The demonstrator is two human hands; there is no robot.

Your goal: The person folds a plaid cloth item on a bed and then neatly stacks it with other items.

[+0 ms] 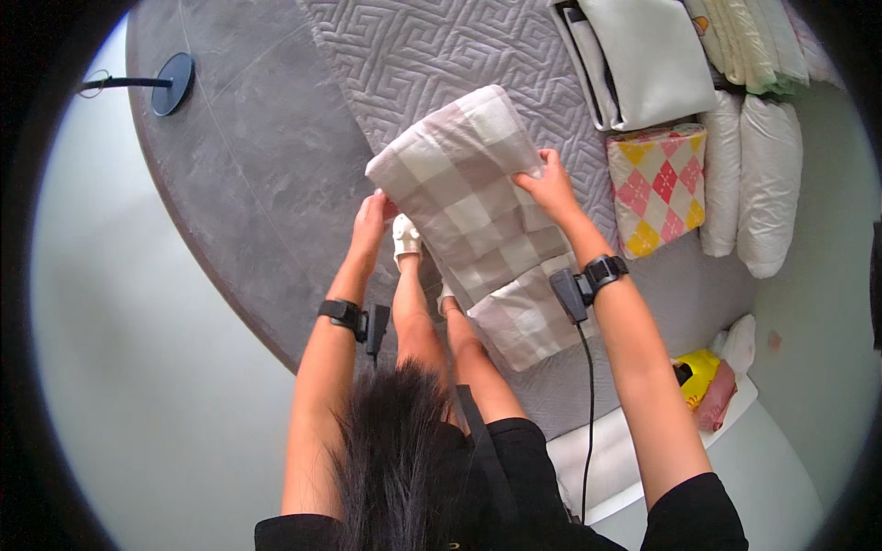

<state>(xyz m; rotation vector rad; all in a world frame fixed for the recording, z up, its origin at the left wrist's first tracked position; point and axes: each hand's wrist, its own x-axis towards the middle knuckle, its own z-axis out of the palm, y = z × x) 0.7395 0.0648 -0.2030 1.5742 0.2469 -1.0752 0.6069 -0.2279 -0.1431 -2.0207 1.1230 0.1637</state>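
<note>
A folded checked cloth (451, 200), beige-grey and off-white, lies slantwise before me in a long, thick strip. It rests at least partly on the grey quilted bedspread (448, 48), and its left edge reaches past the bed's side. My right hand (551, 189) pinches the right edge, thumb on top and fingers around the side. At the left edge is my left hand (373, 217), its fingertips partly hidden against the fabric. The near end of the cloth (527, 310) shows a separate folded flap, partly covered by the device on my right wrist.
Right of the cloth lie a folded argyle-patterned textile (658, 189), white pillows (768, 186) and a folded silvery-white item (648, 62). A yellow bag (699, 375) sits by the white headboard (592, 454). A round-based black stand (173, 84) is on the grey floor (241, 151). A cable (590, 413) hangs beside my right arm.
</note>
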